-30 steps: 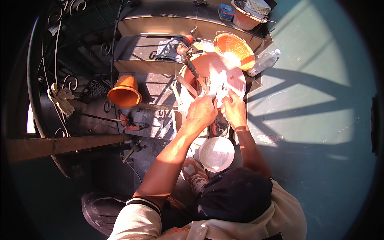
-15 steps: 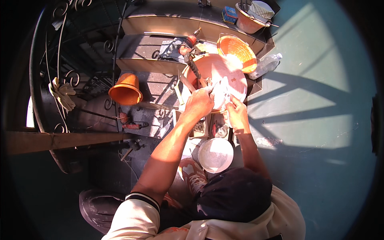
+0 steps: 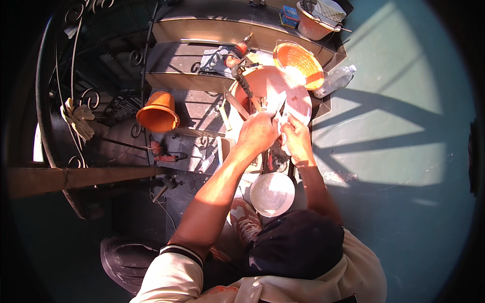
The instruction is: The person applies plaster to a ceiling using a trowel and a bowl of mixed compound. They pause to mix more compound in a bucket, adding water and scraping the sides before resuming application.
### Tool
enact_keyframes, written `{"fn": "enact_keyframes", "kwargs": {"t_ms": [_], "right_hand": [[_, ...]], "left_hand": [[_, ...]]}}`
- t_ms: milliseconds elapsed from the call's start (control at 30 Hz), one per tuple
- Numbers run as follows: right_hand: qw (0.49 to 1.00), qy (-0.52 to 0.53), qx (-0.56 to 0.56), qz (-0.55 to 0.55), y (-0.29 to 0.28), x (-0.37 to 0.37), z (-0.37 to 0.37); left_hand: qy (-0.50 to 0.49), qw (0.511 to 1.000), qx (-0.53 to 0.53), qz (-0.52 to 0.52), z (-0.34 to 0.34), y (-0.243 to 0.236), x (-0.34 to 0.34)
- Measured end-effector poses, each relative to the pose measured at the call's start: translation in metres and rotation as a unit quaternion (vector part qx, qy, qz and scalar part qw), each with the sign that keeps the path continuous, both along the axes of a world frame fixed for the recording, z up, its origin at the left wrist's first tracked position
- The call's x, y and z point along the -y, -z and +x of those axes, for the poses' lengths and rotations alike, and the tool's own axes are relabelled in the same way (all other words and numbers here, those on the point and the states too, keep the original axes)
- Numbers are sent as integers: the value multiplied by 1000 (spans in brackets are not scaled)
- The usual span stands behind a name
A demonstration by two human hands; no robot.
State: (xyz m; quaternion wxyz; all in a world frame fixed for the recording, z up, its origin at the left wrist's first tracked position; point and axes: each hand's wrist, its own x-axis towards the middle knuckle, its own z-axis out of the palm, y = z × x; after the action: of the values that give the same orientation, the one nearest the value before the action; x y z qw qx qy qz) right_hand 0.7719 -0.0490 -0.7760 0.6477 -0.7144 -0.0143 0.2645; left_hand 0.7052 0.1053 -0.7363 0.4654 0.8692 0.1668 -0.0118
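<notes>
Both left hand (image 3: 256,134) and right hand (image 3: 297,137) pinch white material (image 3: 278,102) at the basin's near edge (image 3: 260,81); blue box (image 3: 289,16), print unreadable!

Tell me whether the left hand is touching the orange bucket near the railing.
Apart. The head view shows it: a stretch of shadow-striped step lies visible between the left hand and the orange bucket.

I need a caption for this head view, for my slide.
Left hand and right hand close together at a round pink tub beside partly sunlit steps.
</notes>
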Motion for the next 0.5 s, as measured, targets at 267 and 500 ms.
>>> {"fn": "enact_keyframes", "kwargs": {"t_ms": [267, 500], "right_hand": [[997, 28, -25, 61, 6, 8, 12], [996, 27, -50, 67, -1, 15, 6]], "left_hand": [[8, 999, 8, -35, -6, 4, 4], [0, 999, 21, -45, 5, 24, -11]]}}
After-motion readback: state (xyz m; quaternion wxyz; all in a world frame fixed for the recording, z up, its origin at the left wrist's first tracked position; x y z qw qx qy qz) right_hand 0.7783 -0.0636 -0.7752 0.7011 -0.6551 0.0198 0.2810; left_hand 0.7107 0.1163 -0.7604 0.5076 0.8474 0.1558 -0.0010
